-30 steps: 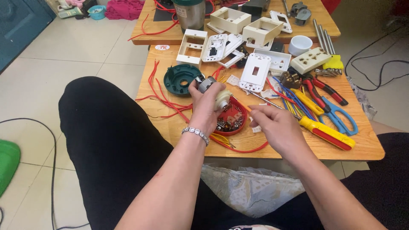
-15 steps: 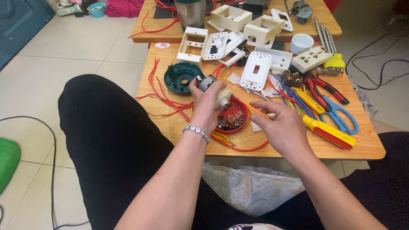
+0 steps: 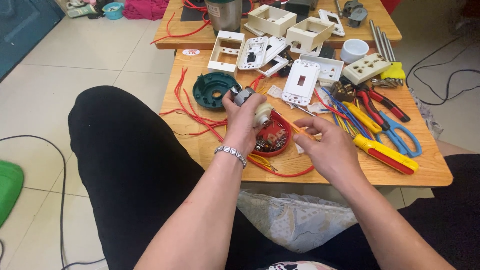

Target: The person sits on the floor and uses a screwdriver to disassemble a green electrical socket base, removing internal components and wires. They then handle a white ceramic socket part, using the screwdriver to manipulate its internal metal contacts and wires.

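Right hand (image 3: 327, 150) shifted slightly, grip released, fingers spread — left hand (image 3: 243, 120) grasping small motor (image 3: 251, 102) over red dish (image 3: 274, 137).

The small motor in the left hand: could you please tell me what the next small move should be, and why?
Probably bring the right hand to the small motor. The left hand holds it up above the red dish of small parts, while the right hand hovers apart from it, fingers loosely curled; whether they pinch anything is unclear.

Left hand (image 3: 243, 121) covers most of small motor (image 3: 248, 101); its shape unclear. Contents of red dish (image 3: 276, 141) beside motor too small to identify. Metal cup (image 3: 223, 14) behind motor cut by top edge.
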